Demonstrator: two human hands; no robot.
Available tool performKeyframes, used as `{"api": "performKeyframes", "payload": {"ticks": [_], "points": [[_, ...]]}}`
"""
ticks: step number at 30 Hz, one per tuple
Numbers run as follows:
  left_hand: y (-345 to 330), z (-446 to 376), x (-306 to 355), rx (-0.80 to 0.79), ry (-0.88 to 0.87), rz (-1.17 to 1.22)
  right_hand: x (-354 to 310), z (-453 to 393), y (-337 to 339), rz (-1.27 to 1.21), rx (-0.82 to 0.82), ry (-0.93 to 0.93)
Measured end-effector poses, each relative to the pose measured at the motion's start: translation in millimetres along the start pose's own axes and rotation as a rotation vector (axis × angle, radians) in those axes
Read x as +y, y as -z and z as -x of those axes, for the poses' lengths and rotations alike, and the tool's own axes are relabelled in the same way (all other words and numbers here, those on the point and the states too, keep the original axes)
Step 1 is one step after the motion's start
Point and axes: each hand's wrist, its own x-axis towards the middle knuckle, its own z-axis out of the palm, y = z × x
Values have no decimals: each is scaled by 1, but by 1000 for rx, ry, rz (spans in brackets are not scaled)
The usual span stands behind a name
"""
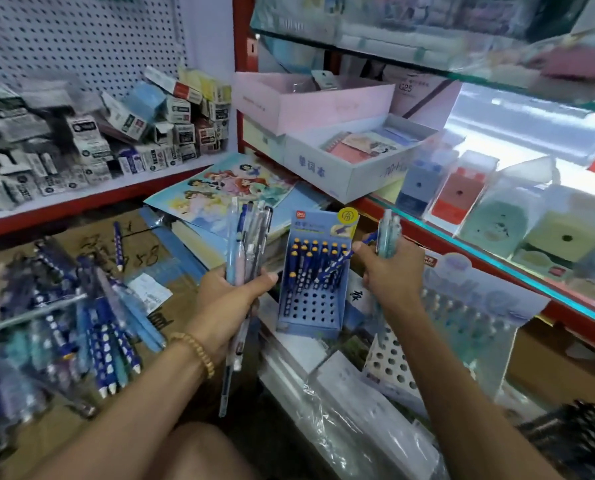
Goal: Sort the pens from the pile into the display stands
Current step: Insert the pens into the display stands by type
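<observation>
My left hand (225, 299) grips a bundle of several mixed pens (246, 244), tips pointing down. My right hand (391, 268) holds a couple of light teal pens (388, 233) and pinches a dark blue dotted pen (337, 263), slanted over the blue display stand (310, 317). The stand's upper rows hold several dark blue pens with yellow caps; its lower holes are bare. A pile of blue pens (92, 327) lies on cardboard at the left. A second stand (462, 306) at the right holds pale pens. A white holed stand (386, 365) sits below my right arm.
Shelves of small boxes (92, 140) line the left wall. Cartoon books (227, 188) and white and pink boxes (344, 168) sit behind the blue stand. A glass counter with pencil sharpeners (497, 216) runs along the right. Plastic-wrapped packs (351, 410) lie in front.
</observation>
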Motion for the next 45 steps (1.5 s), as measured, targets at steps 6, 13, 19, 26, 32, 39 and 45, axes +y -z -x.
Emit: {"api": "performKeyframes", "payload": {"ticks": [6,13,19,26,32,39,45], "points": [[2,-21,0,-8,33,103,34,-5,-35,164,-20,32],[6,-32,1,-7,42,131,52,-2,-51,275,-70,59],[1,-25,4,-70,51,105,52,-5,-61,241,-97,37],[-1,-23,5,-63,49,94,54,-11,-69,59,-170,-91],[-2,-21,4,-67,35,65,55,-7,-66,163,-163,4],[-3,-20,2,-68,29,52,55,-3,-69,173,-125,25],[-4,-21,1,-83,36,51,47,-6,-66,166,-125,21]]}}
